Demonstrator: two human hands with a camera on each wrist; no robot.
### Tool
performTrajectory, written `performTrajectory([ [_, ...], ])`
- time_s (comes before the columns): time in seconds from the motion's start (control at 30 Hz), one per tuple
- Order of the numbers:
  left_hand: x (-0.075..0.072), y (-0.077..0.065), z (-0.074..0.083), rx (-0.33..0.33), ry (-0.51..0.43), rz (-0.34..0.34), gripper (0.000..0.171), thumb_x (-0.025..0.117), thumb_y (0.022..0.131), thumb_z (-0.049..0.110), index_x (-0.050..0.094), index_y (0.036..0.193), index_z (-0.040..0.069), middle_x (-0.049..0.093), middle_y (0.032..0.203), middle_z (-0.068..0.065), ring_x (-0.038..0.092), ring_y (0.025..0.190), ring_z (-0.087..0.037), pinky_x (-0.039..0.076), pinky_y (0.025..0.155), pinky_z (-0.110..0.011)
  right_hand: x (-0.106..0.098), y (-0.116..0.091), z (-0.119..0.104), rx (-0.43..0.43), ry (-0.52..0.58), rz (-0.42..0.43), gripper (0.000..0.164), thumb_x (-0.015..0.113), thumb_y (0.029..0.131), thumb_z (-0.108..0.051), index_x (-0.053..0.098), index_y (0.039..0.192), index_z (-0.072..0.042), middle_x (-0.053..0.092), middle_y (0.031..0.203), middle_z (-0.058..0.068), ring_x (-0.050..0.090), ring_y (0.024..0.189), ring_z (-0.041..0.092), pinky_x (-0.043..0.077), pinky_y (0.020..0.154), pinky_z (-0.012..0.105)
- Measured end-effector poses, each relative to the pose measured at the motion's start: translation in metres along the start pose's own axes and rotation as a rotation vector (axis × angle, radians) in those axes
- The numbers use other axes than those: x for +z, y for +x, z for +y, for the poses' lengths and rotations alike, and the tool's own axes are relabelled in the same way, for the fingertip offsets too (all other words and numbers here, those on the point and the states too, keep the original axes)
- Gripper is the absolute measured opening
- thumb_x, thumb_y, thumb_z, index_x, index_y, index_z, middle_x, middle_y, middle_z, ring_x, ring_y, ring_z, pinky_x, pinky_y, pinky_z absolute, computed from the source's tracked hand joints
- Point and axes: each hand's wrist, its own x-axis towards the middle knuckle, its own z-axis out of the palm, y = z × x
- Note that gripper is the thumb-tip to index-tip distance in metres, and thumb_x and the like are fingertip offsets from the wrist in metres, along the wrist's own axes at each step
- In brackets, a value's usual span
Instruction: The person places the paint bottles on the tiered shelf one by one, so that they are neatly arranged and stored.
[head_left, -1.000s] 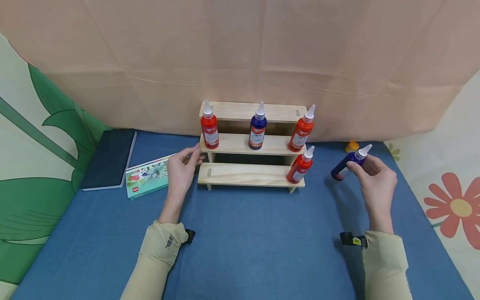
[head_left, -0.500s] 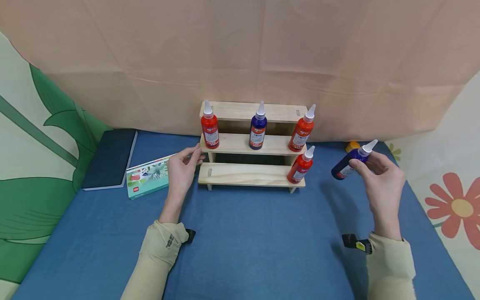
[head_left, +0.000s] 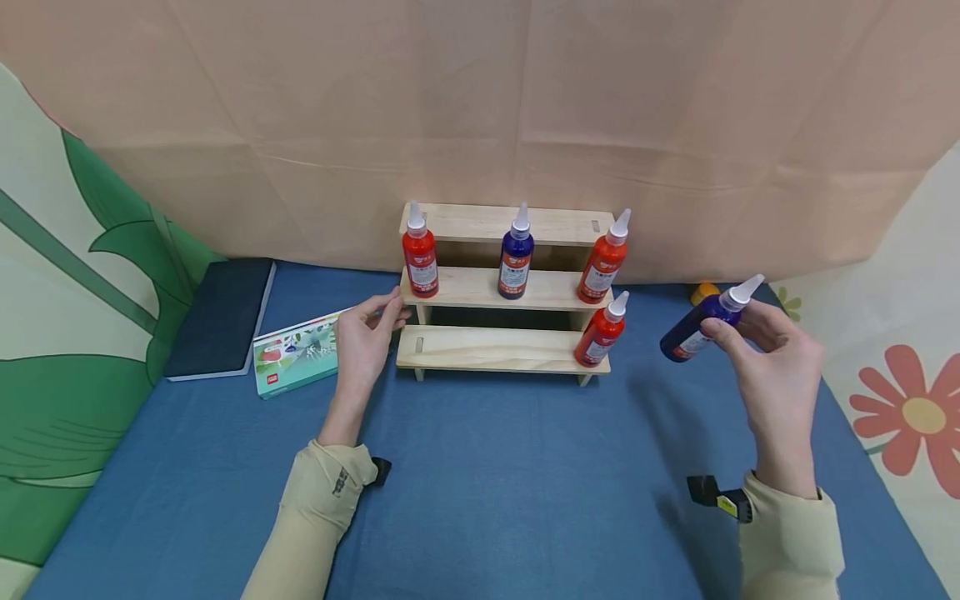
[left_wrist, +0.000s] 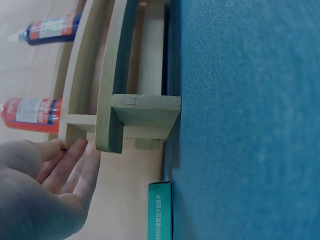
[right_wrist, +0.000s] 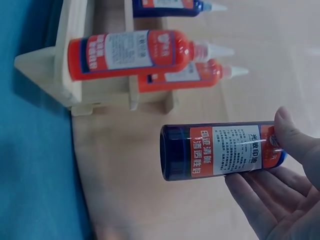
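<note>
My right hand point(head_left: 783, 367) pinches a dark blue ink bottle point(head_left: 697, 332) near its white nozzle, thumb on one side and fingers on the other. The bottle tilts above the blue cloth, its printed label plain in the right wrist view. With thumb and fingertips, my left hand point(head_left: 363, 342) pinches the left end of the middle step of a three-step wooden rack point(head_left: 487, 348). On that middle step stand a red bottle point(head_left: 421, 262), a blue bottle point(head_left: 515, 265) and another red bottle point(head_left: 602, 267). One more red bottle point(head_left: 599, 337) stands at the right end of the lowest step.
Left of the rack lie a green box point(head_left: 296, 358), partly behind my left hand, and a dark notebook point(head_left: 217, 321). A small yellow-orange lid point(head_left: 703, 292) sits at the back right. A beige cloth point(head_left: 480, 108) hangs behind the blue table cloth point(head_left: 487, 483).
My right hand has moved a little to the right and lifted the blue ink bottle slightly, its nozzle swinging rightward. My left hand, the rack and the standing bottles have stayed put.
</note>
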Motion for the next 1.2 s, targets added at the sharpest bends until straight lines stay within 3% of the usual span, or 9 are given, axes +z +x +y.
performTrajectory([
  [0.27, 0.000, 0.000, -0.001, -0.001, -0.001, 0.002, 0.026, 0.070, 0.106, 0.010, 0.076, 0.126, -0.005, 0.076, 0.123, -0.021, 0.078, 0.095, -0.039, 0.067, 0.081, -0.030, -0.003, -0.011, -0.012, -0.020, -0.028, -0.005, 0.046, 0.087, 0.094, -0.028, 0.075, 0.137, -0.016, 0.078, 0.123, -0.002, 0.067, 0.106, 0.005, 0.052, 0.097, 0.032],
  [0.43, 0.000, 0.001, -0.002, -0.007, -0.003, 0.001, 0.026, 0.070, 0.107, 0.011, 0.076, 0.126, -0.005, 0.075, 0.125, -0.020, 0.078, 0.096, -0.039, 0.067, 0.083, -0.029, -0.002, -0.019, -0.020, -0.063, -0.042, -0.009, 0.045, 0.088, 0.094, -0.027, 0.076, 0.136, -0.016, 0.078, 0.120, -0.002, 0.068, 0.103, 0.003, 0.052, 0.091, 0.025],
  [0.6, -0.001, 0.001, -0.003, -0.009, -0.008, 0.006, 0.026, 0.070, 0.106, 0.011, 0.076, 0.126, -0.005, 0.076, 0.123, -0.020, 0.078, 0.096, -0.039, 0.067, 0.084, -0.029, 0.002, -0.027, -0.029, -0.142, -0.046, -0.030, 0.042, 0.089, 0.092, -0.022, 0.078, 0.131, -0.012, 0.078, 0.113, -0.006, 0.069, 0.100, 0.001, 0.055, 0.083, 0.010],
  [0.73, -0.002, 0.001, -0.002, -0.014, -0.010, 0.008, 0.026, 0.070, 0.106, 0.011, 0.077, 0.126, -0.004, 0.076, 0.122, -0.020, 0.078, 0.095, -0.037, 0.066, 0.084, -0.028, 0.009, -0.034, -0.033, -0.184, -0.065, -0.047, 0.042, 0.091, 0.091, -0.021, 0.079, 0.130, -0.011, 0.077, 0.109, -0.010, 0.069, 0.097, -0.002, 0.056, 0.078, 0.006],
  [0.97, -0.001, 0.001, -0.001, -0.014, -0.015, 0.008, 0.025, 0.070, 0.106, 0.011, 0.077, 0.125, -0.004, 0.076, 0.124, -0.019, 0.078, 0.095, -0.037, 0.066, 0.084, -0.028, 0.021, -0.044, -0.039, -0.206, -0.105, -0.089, 0.045, 0.091, 0.090, -0.024, 0.078, 0.131, -0.011, 0.079, 0.117, 0.007, 0.066, 0.098, -0.005, 0.054, 0.077, 0.007],
  [1.2, 0.000, 0.002, -0.001, -0.019, 0.001, 0.003, 0.026, 0.070, 0.106, 0.010, 0.076, 0.126, -0.005, 0.075, 0.124, -0.020, 0.078, 0.096, -0.037, 0.066, 0.084, -0.028, 0.032, -0.052, -0.041, -0.258, -0.108, -0.138, 0.048, 0.092, 0.089, -0.025, 0.077, 0.131, -0.007, 0.079, 0.116, 0.008, 0.064, 0.097, -0.004, 0.053, 0.077, 0.006],
])
